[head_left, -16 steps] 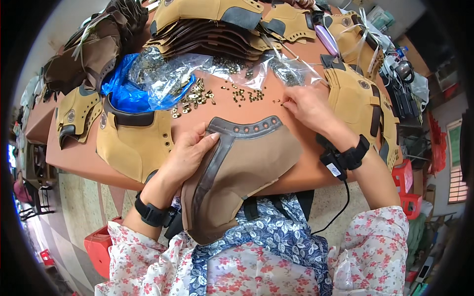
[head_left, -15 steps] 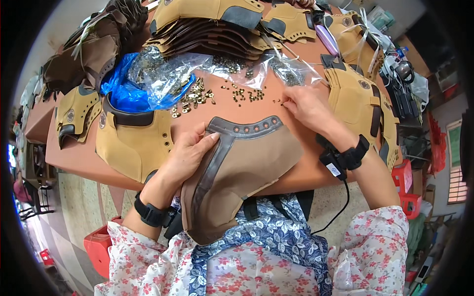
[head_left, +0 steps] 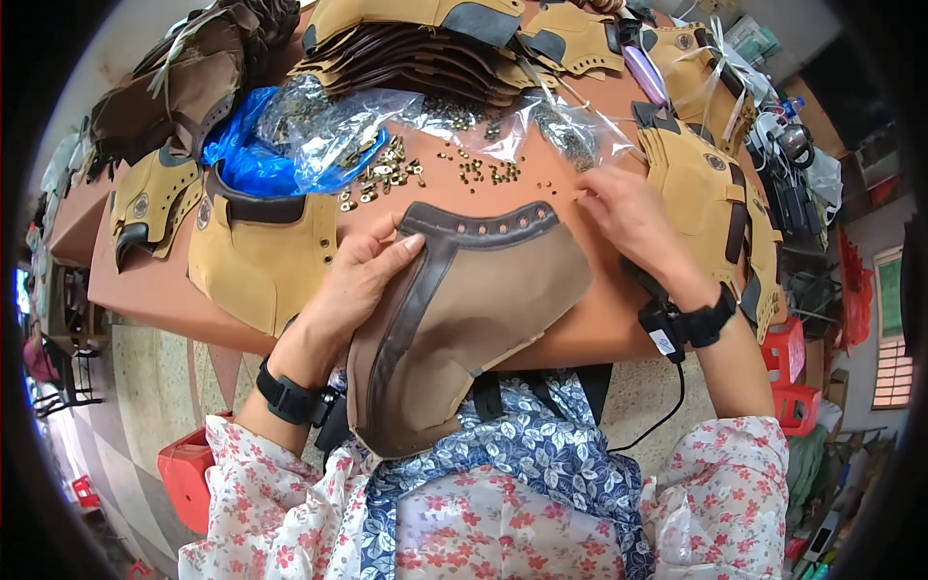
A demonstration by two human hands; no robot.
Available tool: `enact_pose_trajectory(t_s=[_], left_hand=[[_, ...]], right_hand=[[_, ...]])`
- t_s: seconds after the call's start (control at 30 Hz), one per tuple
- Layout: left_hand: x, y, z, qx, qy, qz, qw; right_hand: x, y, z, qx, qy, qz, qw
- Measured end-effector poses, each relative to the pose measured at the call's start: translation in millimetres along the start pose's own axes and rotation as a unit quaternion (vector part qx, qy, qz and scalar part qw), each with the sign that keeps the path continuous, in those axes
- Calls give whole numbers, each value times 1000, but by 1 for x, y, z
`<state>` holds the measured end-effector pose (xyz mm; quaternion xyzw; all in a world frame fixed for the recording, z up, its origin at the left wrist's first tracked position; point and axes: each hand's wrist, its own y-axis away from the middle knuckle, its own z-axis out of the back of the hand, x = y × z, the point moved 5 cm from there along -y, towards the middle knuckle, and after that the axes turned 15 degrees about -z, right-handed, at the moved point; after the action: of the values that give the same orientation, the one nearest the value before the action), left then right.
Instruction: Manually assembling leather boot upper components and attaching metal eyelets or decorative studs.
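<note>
A tan leather shoe upper (head_left: 474,309) with a dark brown trim band and a row of eyelet holes lies half on the brown table (head_left: 599,329), half over my lap. My left hand (head_left: 362,275) lies flat on its left edge and presses it down. My right hand (head_left: 628,217) hovers at the table beyond the upper's right corner, its fingertips pinched near small brass eyelets (head_left: 483,172); whether one is between them I cannot tell. Both wrists carry black bands.
Loose brass eyelets (head_left: 382,179) spill from clear plastic bags (head_left: 329,130) and a blue bag (head_left: 242,155). Stacks of tan and brown uppers (head_left: 425,48) fill the table's far side, with more at the left (head_left: 261,251) and right (head_left: 706,193). Red stools (head_left: 788,348) stand beside me.
My right hand has shifted a little over the table near the eyelets. My left hand stays on the upper.
</note>
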<state>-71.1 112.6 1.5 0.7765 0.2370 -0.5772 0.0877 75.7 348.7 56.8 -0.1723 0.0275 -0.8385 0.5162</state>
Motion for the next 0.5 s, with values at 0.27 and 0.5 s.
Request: enact_pose_trajectory(t_s=[0.27, 0.5], left_hand=[[-45, 9, -16, 39, -92, -137, 985], [-89, 28, -35, 127, -223, -243, 935]], right_hand=[[20, 69, 30, 32, -58, -53, 996], [14, 100, 41, 28, -84, -89, 992]])
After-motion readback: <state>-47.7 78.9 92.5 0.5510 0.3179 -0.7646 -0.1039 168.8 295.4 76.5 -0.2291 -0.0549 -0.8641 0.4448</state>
